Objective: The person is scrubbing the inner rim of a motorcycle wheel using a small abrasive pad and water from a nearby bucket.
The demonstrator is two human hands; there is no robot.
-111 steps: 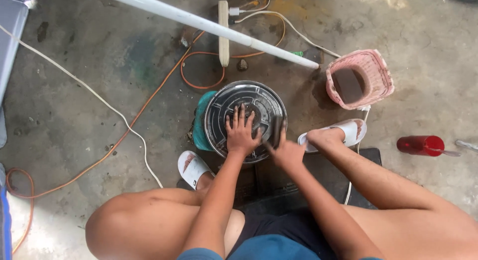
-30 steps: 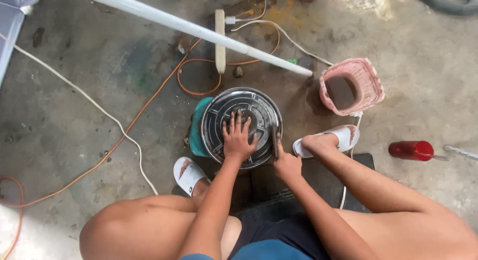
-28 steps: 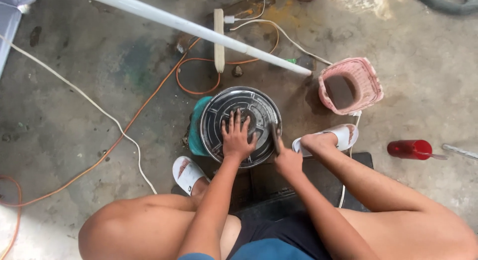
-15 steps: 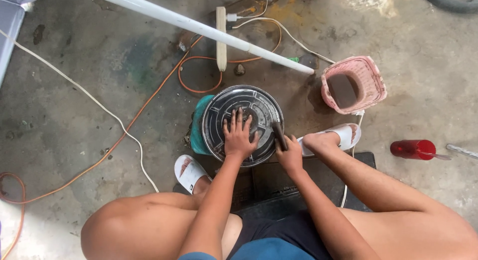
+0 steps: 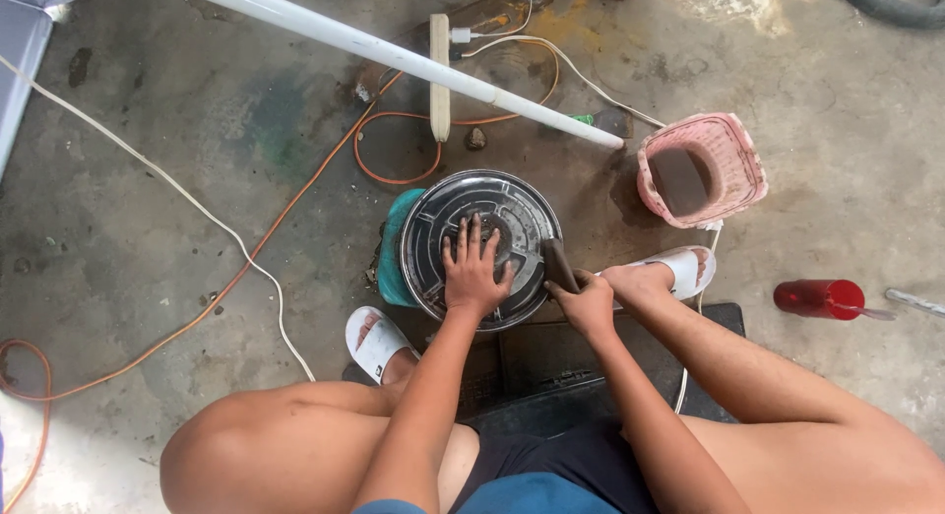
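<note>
1. While the person sits low over the concrete floor, a round dark metal disc lies flat between their two feet, its face turned up to the camera.
2. Being round, the disc has no long axis; its raised ribs run in rings about the centre.
3. The left hand lies spread on the disc, fingers fanned and pointing away from the body, palm pressed on the lower middle part. It grips nothing.
4. The right hand is curled tight around a short dark tool at the disc's right rim.
5. The tool's long axis runs up and slightly left from the fist, and its far end touches the rim; what kind of tool it is cannot be told.
6. A teal object shows from under the disc's left edge.
7. White sandals are on both feet: the left one just below-left of the disc, the right one just to its right.
8. A pink basket stands up-right of the disc, near it.
9. A long white pipe slants across the floor beyond the disc, with an orange cable looping beneath it.
10. A red bottle lies on its side well to the right.
</note>
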